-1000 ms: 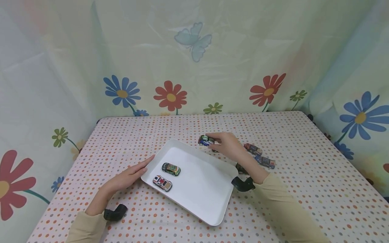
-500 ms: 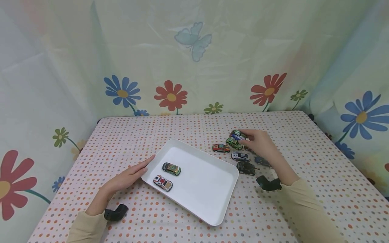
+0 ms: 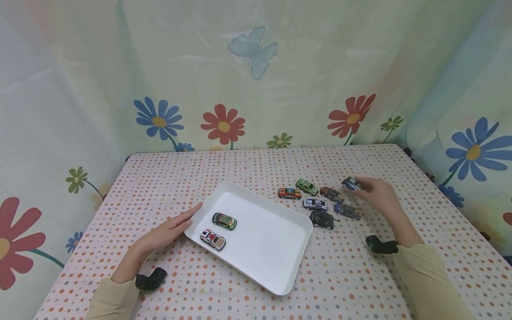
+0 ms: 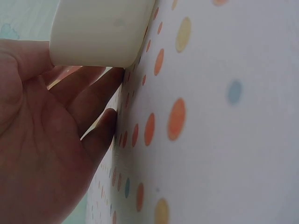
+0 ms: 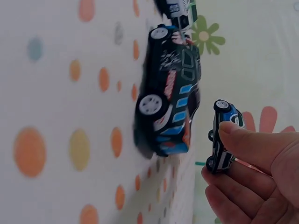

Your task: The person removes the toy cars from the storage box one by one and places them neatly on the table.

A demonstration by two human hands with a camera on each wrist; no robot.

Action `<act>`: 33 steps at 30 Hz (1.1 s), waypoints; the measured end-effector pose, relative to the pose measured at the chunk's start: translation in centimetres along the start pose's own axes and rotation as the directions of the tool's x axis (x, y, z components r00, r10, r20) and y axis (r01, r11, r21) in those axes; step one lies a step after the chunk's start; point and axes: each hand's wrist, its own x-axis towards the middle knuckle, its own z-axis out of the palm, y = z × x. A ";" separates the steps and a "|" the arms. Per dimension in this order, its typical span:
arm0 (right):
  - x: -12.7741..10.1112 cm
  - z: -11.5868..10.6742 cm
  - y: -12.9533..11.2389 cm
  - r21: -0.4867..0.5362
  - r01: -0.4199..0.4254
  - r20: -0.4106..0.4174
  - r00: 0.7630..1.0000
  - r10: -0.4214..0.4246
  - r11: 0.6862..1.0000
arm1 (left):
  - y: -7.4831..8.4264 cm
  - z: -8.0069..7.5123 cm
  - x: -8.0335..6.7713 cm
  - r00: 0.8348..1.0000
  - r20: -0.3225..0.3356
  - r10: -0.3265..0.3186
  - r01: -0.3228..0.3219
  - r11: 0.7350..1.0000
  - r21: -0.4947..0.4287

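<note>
A small blue toy car (image 3: 350, 183) is pinched by the right hand (image 3: 378, 194) at frame right, above the bench (image 3: 256, 164); the flat left hand (image 3: 170, 230) is pressed to the white tray (image 3: 272, 249).

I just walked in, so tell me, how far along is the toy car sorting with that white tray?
Two cars already sit in the tray. The right hand pinches a blue car above the table, away from the tray, while the left hand rests flat against the tray's edge. Six more cars lie on the cloth beside it.
</note>
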 end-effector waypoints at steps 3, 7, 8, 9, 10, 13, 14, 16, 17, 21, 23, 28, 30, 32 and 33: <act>-1.4 -1.7 -2.9 0.005 -0.044 0.047 0.998 0.044 0.999 | 0.0 0.0 0.0 1.000 0.000 0.000 0.000 1.000 0.000; -1.4 -1.5 -2.6 0.006 -0.087 0.078 0.993 0.086 0.996 | 0.1 0.0 0.0 1.000 -0.003 0.001 -0.001 1.000 0.005; -1.3 -1.4 -2.5 0.002 -0.092 0.081 0.993 0.091 0.996 | 0.0 0.0 0.0 1.000 -0.001 0.002 -0.002 1.000 0.003; -1.3 -1.3 -2.4 -0.002 -0.091 0.082 0.992 0.091 0.996 | 0.0 0.0 0.1 1.000 0.001 0.003 -0.003 1.000 0.001; -1.3 -1.2 -2.3 -0.002 -0.091 0.081 0.993 0.091 0.996 | 0.1 -0.1 0.0 1.000 0.003 0.004 -0.004 1.000 -0.001; -1.3 -1.0 -2.1 -0.010 -0.078 0.074 0.994 0.079 0.997 | 0.1 -0.1 0.1 1.000 0.009 0.006 -0.006 1.000 -0.011; -1.3 -1.0 -2.0 -0.015 -0.073 0.073 0.995 0.074 0.997 | 0.0 -0.1 0.1 1.000 0.012 0.007 -0.007 1.000 -0.013; -1.3 -0.9 -1.9 -0.024 -0.067 0.073 0.995 0.068 0.997 | 0.0 -0.1 0.0 1.000 0.010 0.006 -0.006 1.000 -0.012; -1.2 -0.8 -1.9 -0.030 -0.063 0.076 0.995 0.065 0.998 | 0.0 -0.1 0.0 1.000 0.009 0.006 -0.006 1.000 -0.012; -1.3 -0.7 -2.0 -0.042 -0.066 0.088 0.994 0.070 0.997 | -0.1 -0.1 0.0 1.000 0.008 0.005 -0.005 1.000 -0.013; -1.2 -0.7 -2.0 -0.045 -0.075 0.095 0.992 0.079 0.996 | -0.1 -0.1 0.0 1.000 0.006 0.004 -0.004 1.000 -0.012; -1.3 -0.7 -1.9 -0.044 -0.101 0.120 0.987 0.106 0.994 | -0.1 -0.1 0.0 1.000 0.009 0.017 -0.017 1.000 -0.011; -1.3 -0.7 -1.9 -0.045 -0.101 0.126 0.986 0.106 0.994 | -0.1 0.0 0.0 1.000 0.013 0.018 -0.017 1.000 -0.017; -1.4 -0.8 -2.0 -0.036 -0.101 0.133 0.986 0.105 0.994 | -0.1 0.0 0.1 1.000 0.019 0.024 -0.023 0.999 -0.024; -1.4 -0.9 -2.0 -0.029 -0.102 0.137 0.985 0.105 0.994 | -0.1 0.0 0.1 0.999 0.022 0.025 -0.025 0.999 -0.028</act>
